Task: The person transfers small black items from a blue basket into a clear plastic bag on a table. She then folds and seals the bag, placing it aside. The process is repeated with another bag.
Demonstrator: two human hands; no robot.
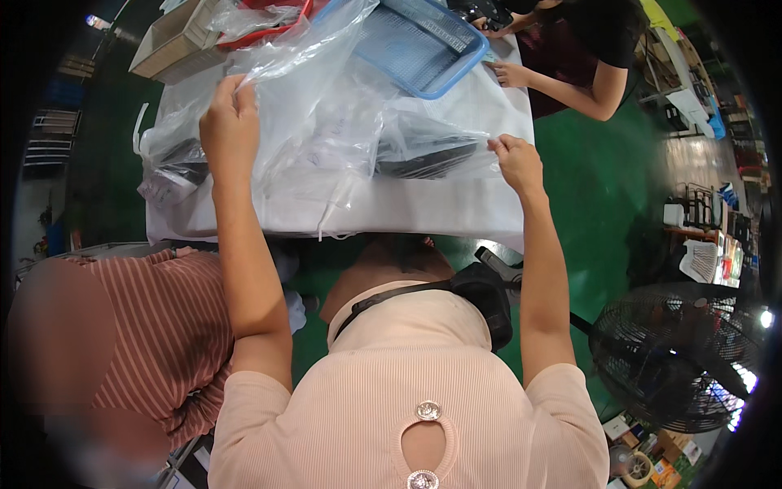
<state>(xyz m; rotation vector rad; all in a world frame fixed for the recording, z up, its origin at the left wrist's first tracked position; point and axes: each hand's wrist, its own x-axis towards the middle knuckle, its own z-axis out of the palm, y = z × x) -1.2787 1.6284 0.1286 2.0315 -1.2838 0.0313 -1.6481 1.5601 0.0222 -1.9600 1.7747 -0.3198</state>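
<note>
A large clear plastic bag (285, 102) stretches over the white-covered table between my hands. My left hand (231, 122) pinches its raised edge at the upper left. On the other side, my right hand (517, 163) grips clear plastic film by its corner; whether both hands hold the same bag I cannot tell. Under the film near my right hand lies a dark flat item (432, 160), its kind hidden by glare. Another bagged bundle (175, 175) with dark and white contents rests left of my left wrist.
A blue plastic basket (476, 61) stands at the table's far side. Farther left are a beige bin (167, 49) and a red tray (265, 33) with plastic in it. One person works at the far right; another in stripes (163, 318) is at my left. A black fan (676, 354) stands right.
</note>
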